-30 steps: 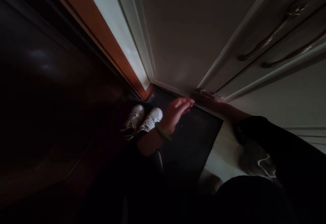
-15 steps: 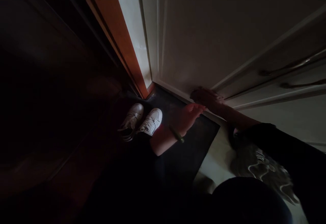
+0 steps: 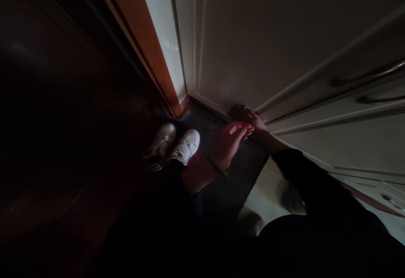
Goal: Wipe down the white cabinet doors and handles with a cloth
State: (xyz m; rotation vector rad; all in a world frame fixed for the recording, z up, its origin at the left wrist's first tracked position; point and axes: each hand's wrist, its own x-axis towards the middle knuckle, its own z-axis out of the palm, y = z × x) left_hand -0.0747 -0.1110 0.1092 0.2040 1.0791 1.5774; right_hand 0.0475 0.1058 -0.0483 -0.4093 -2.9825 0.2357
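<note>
The white cabinet door (image 3: 253, 50) fills the far and right part of the view; its lower edge meets the floor along a line running from far left to near right. To its right, two long metal handles (image 3: 363, 77) lie on adjacent white panels. An orange-brown door frame (image 3: 142, 37) stands to the left of the cabinet door, with dark wood panelling further left. A dark floor mat (image 3: 234, 185) lies at the foot of the cabinet door, with pale floor (image 3: 265, 193) to its right.

The right hand (image 3: 247, 115), on a dark-sleeved arm, rests at the bottom edge of the cabinet door, at the seam between two panels. It is in shadow and blurred; whether its fingers are apart or together cannot be told.

The left hand (image 3: 229, 141) hovers over the mat, just beside the right hand, palm open, fingers (image 3: 243, 128) extended and held together, gripping nothing. A thin dark band (image 3: 217, 166) circles its wrist.

A pair of white sneakers (image 3: 172, 145) stands near left of the hands.
</note>
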